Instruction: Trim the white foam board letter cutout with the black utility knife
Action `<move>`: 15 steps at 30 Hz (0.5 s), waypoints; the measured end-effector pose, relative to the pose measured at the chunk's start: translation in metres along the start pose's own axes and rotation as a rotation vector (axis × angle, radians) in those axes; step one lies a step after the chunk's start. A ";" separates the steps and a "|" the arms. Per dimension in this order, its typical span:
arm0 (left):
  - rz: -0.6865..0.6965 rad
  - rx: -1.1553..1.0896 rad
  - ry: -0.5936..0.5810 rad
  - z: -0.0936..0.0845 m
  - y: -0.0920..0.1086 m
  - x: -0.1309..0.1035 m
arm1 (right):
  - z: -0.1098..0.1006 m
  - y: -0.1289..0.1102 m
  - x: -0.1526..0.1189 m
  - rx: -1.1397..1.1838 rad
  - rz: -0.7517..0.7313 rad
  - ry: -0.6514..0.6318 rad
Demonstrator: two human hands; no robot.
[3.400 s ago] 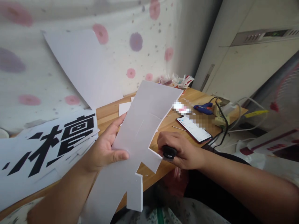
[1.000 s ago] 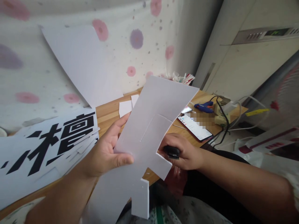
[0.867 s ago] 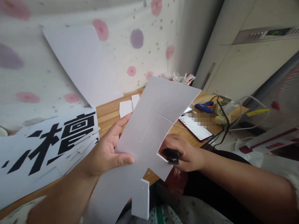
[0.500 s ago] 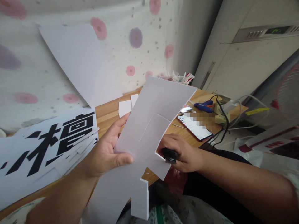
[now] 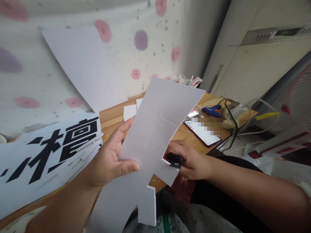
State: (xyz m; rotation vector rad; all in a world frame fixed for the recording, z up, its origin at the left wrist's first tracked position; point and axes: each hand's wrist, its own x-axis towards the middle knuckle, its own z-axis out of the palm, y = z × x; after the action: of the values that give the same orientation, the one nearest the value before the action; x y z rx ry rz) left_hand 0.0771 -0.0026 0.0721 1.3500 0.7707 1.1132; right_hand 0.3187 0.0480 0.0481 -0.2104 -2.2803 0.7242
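Two hands worked one sheet of white foam board (image 5: 155, 129), held up over the near edge of the wooden table (image 5: 114, 118). Left hand (image 5: 113, 160) gripped the board from its left side, thumb pressed on the front face, fingers behind. Right hand (image 5: 190, 160) was closed around a small black cutter (image 5: 175, 160), its tip touching the board's right edge at a notch already cut there. Board was irregular in outline, stepped cuts along the lower edge, a faint scored rectangle near its middle; upper part bowed slightly toward the wall.

On the table, left: printed sheet with large black characters (image 5: 48, 152), lying flat, with loose white strips at its right edge. Behind it a large blank white sheet (image 5: 82, 64) leaned on the spotted wall covering (image 5: 141, 42). Small white offcuts (image 5: 130, 111) lay just past the left fingertips. Right of the board: a phone (image 5: 202, 133) face up, screen lit, a blue glue gun (image 5: 212, 111) beyond it, then a power strip with cables (image 5: 233, 116) at the table's far corner
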 end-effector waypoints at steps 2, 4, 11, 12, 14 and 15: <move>0.003 0.008 0.003 0.000 0.000 0.000 | 0.000 0.000 0.000 -0.003 0.011 -0.007; 0.006 0.020 0.003 0.000 0.000 0.000 | 0.000 -0.001 0.000 -0.003 0.018 -0.013; -0.005 -0.033 -0.047 0.000 0.001 0.000 | -0.001 -0.003 0.003 -0.055 0.011 -0.010; -0.004 -0.037 -0.051 0.000 0.001 0.000 | -0.002 -0.003 0.003 -0.061 0.008 -0.008; -0.001 -0.038 -0.051 0.000 0.000 0.001 | -0.002 -0.003 0.003 -0.071 0.011 -0.001; -0.002 -0.035 -0.049 0.000 0.000 0.001 | -0.003 -0.003 0.003 -0.077 0.011 0.001</move>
State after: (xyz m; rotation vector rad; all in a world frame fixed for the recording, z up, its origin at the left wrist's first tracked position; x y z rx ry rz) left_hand 0.0772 -0.0017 0.0722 1.3415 0.7141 1.0836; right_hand 0.3185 0.0476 0.0533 -0.2599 -2.3096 0.6429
